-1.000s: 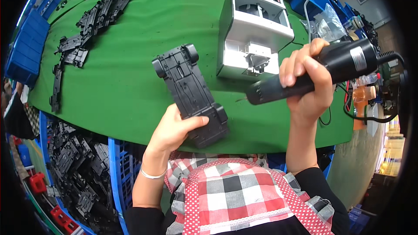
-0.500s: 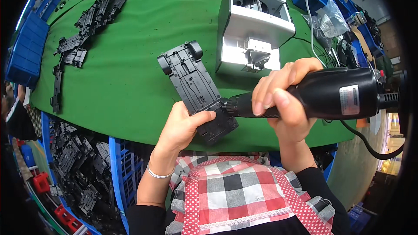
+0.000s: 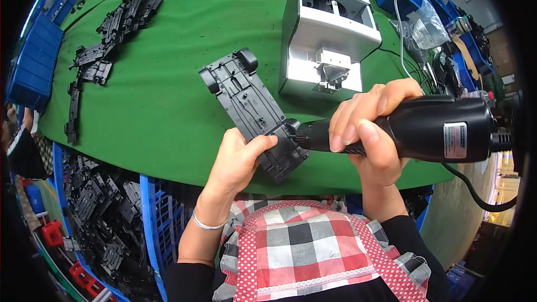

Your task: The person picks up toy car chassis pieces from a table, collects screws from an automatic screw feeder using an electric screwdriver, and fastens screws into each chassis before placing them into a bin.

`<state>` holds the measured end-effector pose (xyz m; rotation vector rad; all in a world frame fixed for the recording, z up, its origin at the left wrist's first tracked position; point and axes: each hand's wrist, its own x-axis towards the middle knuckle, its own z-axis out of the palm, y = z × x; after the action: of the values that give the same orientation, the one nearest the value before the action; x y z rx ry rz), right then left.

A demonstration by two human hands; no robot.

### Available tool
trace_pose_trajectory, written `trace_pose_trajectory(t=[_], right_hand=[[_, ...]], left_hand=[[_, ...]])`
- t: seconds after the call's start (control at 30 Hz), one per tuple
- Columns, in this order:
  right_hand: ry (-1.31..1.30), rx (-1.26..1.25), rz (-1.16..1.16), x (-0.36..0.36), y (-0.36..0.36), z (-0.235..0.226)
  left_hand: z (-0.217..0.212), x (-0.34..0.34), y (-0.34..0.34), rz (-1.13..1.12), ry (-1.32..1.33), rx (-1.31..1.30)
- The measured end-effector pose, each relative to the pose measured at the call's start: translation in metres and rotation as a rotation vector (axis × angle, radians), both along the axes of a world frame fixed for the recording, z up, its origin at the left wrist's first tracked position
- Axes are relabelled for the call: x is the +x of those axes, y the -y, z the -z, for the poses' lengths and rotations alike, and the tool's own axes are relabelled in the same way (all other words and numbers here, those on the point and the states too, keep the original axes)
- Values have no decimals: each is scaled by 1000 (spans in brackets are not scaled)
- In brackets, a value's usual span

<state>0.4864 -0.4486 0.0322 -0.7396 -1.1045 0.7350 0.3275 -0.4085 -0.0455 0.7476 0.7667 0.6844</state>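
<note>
A black plastic toy car chassis (image 3: 246, 103) is held at a slant above the green cloth, wheel arches at its far end. My left hand (image 3: 238, 154) grips its near left edge, thumb lying across the top and the other fingers hidden beneath. In my right hand (image 3: 372, 128) is a black electric screwdriver (image 3: 436, 126), fingers wrapped round its body. The tool lies roughly level, its ridged nose against the chassis's right side near my left thumb. The bit's tip cannot be made out.
Beyond the chassis stands a silver screw feeder machine (image 3: 333, 33). More black chassis parts (image 3: 126, 17) lie in a row on the green cloth (image 3: 162, 100) at the left. A blue crate (image 3: 148, 218) below left sits by a heap of black parts (image 3: 100, 207). A cable (image 3: 481, 198) hangs from the screwdriver.
The screwdriver and my right hand have shifted slightly right. The chassis has tilted a little, showing more of its right-hand wheel arch beside the tool's nose. Both grips stay the same.
</note>
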Motion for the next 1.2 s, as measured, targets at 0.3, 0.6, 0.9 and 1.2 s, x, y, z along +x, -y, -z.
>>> trace_pose_trajectory(t=[0.3, 0.6, 0.9, 1.2], right_hand=[[-180, 93, -43, 27, 0, -12], [97, 134, 348, 51, -37, -14], [-213, -1, -18, 18, -14, -1], [-72, -101, -10, -5, -7, 8]], left_hand=[[19, -15, 1, 45, -101, -19], [9, -14, -5, 31, -21, -12], [12, -1, -9, -31, 8, -11], [6, 6, -5, -32, -22, -10]])
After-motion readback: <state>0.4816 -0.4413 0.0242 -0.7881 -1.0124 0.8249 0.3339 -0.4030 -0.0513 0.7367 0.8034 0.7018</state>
